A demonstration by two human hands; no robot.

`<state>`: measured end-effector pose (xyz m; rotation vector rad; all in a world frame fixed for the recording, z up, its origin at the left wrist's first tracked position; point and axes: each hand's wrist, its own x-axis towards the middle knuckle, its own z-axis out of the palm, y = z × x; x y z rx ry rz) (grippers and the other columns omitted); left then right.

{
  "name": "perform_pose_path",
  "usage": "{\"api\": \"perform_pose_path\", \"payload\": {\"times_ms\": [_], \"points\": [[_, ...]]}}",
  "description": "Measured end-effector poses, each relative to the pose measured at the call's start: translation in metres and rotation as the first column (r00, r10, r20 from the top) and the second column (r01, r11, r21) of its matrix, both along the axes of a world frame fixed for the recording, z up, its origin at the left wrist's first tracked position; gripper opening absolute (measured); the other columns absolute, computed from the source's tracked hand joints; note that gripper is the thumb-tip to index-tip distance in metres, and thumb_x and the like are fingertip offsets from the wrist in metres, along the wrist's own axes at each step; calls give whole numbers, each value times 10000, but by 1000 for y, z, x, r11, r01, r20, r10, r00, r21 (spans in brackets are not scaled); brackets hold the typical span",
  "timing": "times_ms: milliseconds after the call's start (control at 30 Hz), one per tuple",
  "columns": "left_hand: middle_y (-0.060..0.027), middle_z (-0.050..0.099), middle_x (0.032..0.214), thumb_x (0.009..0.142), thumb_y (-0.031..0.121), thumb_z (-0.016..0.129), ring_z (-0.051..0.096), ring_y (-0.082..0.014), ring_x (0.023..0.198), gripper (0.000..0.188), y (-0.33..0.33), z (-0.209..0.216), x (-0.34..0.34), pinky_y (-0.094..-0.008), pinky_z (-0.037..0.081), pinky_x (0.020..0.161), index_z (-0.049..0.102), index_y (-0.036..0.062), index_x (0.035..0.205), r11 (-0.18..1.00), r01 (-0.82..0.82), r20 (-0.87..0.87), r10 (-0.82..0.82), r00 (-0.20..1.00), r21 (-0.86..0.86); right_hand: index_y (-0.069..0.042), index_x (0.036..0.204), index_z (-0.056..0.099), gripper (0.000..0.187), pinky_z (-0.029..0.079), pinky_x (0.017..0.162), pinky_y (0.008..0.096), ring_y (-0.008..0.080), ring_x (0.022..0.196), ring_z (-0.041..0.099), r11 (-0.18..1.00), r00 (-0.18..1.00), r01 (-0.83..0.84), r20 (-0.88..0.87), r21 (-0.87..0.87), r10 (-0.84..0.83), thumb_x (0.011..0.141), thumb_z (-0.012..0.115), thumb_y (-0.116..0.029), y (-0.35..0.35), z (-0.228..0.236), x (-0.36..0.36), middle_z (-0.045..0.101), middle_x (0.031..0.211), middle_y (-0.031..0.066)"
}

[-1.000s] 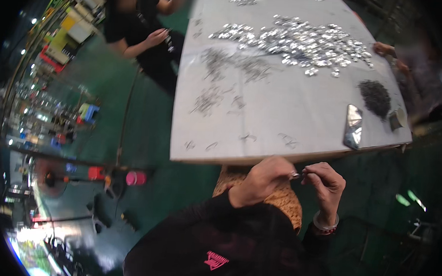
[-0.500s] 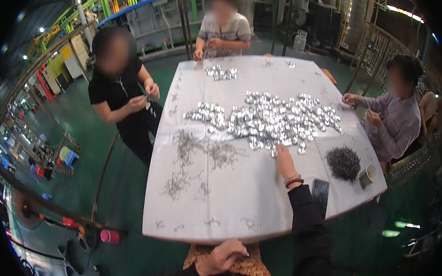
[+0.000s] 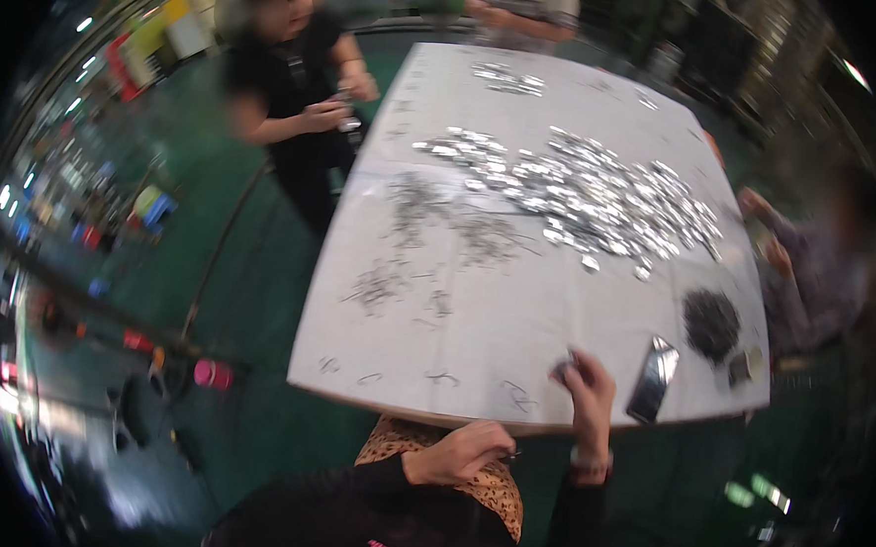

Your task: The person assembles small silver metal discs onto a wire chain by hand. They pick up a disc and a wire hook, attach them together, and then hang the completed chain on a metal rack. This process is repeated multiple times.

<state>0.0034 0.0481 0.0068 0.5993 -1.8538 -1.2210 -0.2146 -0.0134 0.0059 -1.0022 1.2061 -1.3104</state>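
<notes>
My right hand (image 3: 588,388) is over the table's near edge, its thumb and fingers closed on a small shiny round metal piece (image 3: 560,369). In front of my lap, my left hand (image 3: 463,452) is closed, with a small dark tip showing at its fingertips; what it holds is too small to make out. Many similar shiny metal pieces (image 3: 610,198) lie heaped over the middle of the white table (image 3: 515,322). Thin bent wire hooks (image 3: 489,239) are scattered in loose clusters on the left, and several lie along the near edge.
A dark heap of small wire pieces (image 3: 711,324) sits at the right, beside a cup (image 3: 747,367) and a phone (image 3: 653,379). Co-workers are at the left (image 3: 294,93), far side (image 3: 523,15) and right (image 3: 816,274). A smaller group of shiny pieces (image 3: 508,79) lies farther off.
My right hand has drawn back from the edge of the shiny heap to the table's near edge, with a round metal piece in its fingers. My left hand stays near my lap. The view has shifted.
</notes>
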Motion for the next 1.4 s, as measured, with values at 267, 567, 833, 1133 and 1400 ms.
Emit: {"api": "perform_pose_path", "payload": {"times_ms": [267, 567, 833, 1133, 1400], "points": [[-124, 572, 896, 911, 98, 538, 561, -296, 849, 153, 6, -1, -1, -368, 436, 770, 483, 31, 1037, 990, -107, 8, 107, 994, 90, 59, 1022, 620, 275, 491, 702, 216, 110, 747, 609, 997, 993, 73, -96, -31, -76, 755, 688, 57, 100, 51, 53, 653, 842, 65], [-136, 599, 965, 915, 149, 558, 604, -268, 903, 233, 18, 5, 6, -346, 459, 797, 471, 25, 1091, 972, -121, 40, 116, 993, 201, 57, 942, 631, 177, 511, 682, 229, 127, 751, 624, 992, 968, 110, 233, -57, -94, 770, 666, 84, 111, 58, 69, 658, 843, 81], [-134, 631, 880, 916, 312, 527, 608, -307, 855, 285, -102, -18, 96, -412, 481, 704, 571, 44, 1002, 749, -640, 485, 631, 606, -174, 52, 934, 609, 154, 544, 668, 303, 193, 707, 641, 996, 973, 84, 220, -22, -77, 788, 618, 100, 116, 41, 78, 647, 810, 103], [-221, 566, 931, 839, 340, 624, 593, -384, 830, 391, -162, -74, 110, -463, 500, 680, 564, -41, 903, 637, -575, 652, 725, 222, -513, 71, 926, 618, 134, 536, 695, 301, 197, 711, 644, 1000, 988, 12, 155, 7, -13, 794, 615, 91, 117, 37, 73, 651, 805, 117], [-205, 565, 918, 760, 32, 579, 600, -354, 848, 122, -170, -82, 106, -438, 522, 663, 567, -40, 857, 698, -461, 658, 699, 278, -548, 70, 932, 626, 139, 542, 693, 285, 184, 720, 651, 1000, 989, -10, 147, 25, 7, 794, 621, 86, 120, 38, 72, 657, 816, 112]]}}
